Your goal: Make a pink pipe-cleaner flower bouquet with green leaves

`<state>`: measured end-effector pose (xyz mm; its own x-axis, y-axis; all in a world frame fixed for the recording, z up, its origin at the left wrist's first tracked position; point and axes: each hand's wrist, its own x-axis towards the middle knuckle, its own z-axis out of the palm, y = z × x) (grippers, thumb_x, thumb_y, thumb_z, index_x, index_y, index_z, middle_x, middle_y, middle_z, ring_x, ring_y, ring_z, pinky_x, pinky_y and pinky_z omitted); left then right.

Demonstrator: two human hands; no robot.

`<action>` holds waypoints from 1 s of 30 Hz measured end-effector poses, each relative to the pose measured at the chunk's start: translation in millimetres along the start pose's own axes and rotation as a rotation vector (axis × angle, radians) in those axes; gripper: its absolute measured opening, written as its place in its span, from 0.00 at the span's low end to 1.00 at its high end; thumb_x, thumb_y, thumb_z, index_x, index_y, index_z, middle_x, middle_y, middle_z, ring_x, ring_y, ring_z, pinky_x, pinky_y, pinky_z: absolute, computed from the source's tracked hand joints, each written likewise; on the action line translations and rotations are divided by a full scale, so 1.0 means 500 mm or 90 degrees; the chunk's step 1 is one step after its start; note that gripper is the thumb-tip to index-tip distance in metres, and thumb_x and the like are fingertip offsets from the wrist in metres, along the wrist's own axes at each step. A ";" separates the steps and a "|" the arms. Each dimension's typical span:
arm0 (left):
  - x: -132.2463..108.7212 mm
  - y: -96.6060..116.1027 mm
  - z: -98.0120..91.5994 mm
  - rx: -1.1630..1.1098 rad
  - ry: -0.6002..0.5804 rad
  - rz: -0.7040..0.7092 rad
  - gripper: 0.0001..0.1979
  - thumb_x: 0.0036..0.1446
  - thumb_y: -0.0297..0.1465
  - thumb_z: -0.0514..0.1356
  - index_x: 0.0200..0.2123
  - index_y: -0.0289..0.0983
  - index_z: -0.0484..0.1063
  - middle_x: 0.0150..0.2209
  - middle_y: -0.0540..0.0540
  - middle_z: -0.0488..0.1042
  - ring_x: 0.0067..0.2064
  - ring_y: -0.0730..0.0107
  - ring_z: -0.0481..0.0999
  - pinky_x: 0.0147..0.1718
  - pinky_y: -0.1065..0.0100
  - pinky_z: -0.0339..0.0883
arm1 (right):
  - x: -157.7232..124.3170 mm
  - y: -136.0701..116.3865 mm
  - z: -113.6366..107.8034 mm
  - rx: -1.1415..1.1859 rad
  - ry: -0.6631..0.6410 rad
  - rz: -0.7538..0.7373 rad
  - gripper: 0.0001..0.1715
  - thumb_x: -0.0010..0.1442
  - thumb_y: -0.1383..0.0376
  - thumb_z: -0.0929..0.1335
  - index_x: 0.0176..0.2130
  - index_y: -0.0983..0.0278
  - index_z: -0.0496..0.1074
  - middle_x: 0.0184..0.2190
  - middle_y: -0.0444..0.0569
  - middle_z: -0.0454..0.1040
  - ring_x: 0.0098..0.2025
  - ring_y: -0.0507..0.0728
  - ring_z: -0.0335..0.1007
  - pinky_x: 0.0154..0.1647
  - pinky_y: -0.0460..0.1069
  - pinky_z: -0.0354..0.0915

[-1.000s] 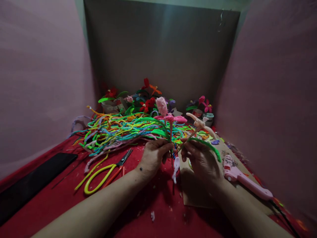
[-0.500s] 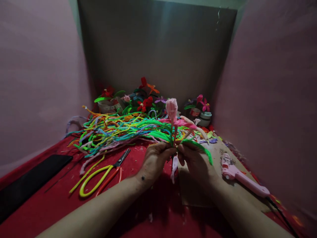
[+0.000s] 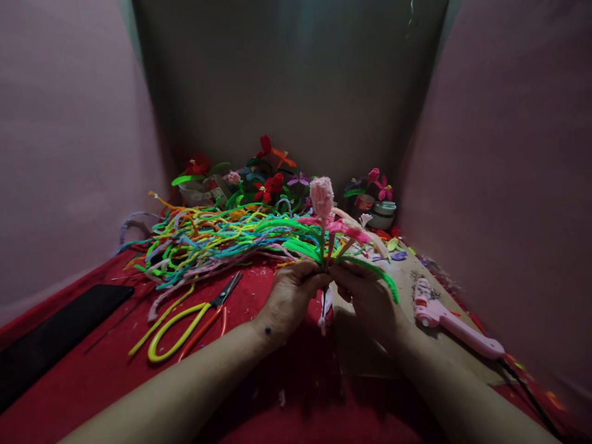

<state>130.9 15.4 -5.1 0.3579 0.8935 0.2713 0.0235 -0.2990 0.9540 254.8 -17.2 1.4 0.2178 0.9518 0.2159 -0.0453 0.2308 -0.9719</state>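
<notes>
My left hand [image 3: 289, 295] is closed around the stem of a pipe-cleaner flower, whose fuzzy pink bud [image 3: 321, 195] stands upright above my fingers, with pink petals [image 3: 345, 229] just below it. My right hand [image 3: 367, 296] pinches the same stem from the right and holds a green pipe cleaner [image 3: 377, 274] that curves off to the right. The two hands touch at the stem over the red cloth [image 3: 115, 376].
A heap of coloured pipe cleaners [image 3: 208, 237] lies behind my hands. Yellow-handled scissors [image 3: 194, 317] lie left, a pink glue gun [image 3: 451, 320] right on cardboard [image 3: 407, 283]. Finished flowers [image 3: 268, 179] and small jars [image 3: 382, 216] stand at the back; a black flat object [image 3: 55, 339] lies far left.
My right hand came in to meet my left at the stem, bringing the green pipe cleaner alongside it. The pink bud stands more upright. The view shifted slightly.
</notes>
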 end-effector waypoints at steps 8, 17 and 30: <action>-0.001 -0.014 -0.003 0.083 -0.022 0.027 0.13 0.48 0.35 0.59 0.17 0.35 0.65 0.19 0.54 0.59 0.25 0.76 0.56 0.25 0.74 0.53 | 0.002 -0.001 -0.016 -0.094 -0.034 -0.053 0.14 0.47 0.64 0.69 0.15 0.61 0.63 0.14 0.40 0.59 0.19 0.49 0.49 0.20 0.47 0.47; -0.006 -0.019 -0.014 0.247 0.016 0.079 0.12 0.49 0.27 0.55 0.15 0.37 0.62 0.16 0.53 0.60 0.20 0.76 0.58 0.22 0.72 0.48 | -0.012 0.004 -0.002 -0.112 -0.043 -0.056 0.12 0.48 0.64 0.70 0.17 0.61 0.68 0.16 0.39 0.61 0.21 0.50 0.53 0.24 0.46 0.50; -0.005 -0.002 -0.005 0.088 -0.031 0.006 0.07 0.49 0.31 0.58 0.21 0.38 0.71 0.17 0.54 0.65 0.20 0.77 0.59 0.21 0.74 0.53 | -0.010 0.028 -0.001 0.049 -0.026 -0.007 0.14 0.49 0.65 0.69 0.18 0.64 0.61 0.17 0.38 0.54 0.21 0.48 0.47 0.21 0.46 0.47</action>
<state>127.8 14.4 -6.3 0.4037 0.8741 0.2701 0.1476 -0.3536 0.9237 253.6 -18.7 -13.1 0.1783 0.9565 0.2310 -0.1177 0.2538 -0.9601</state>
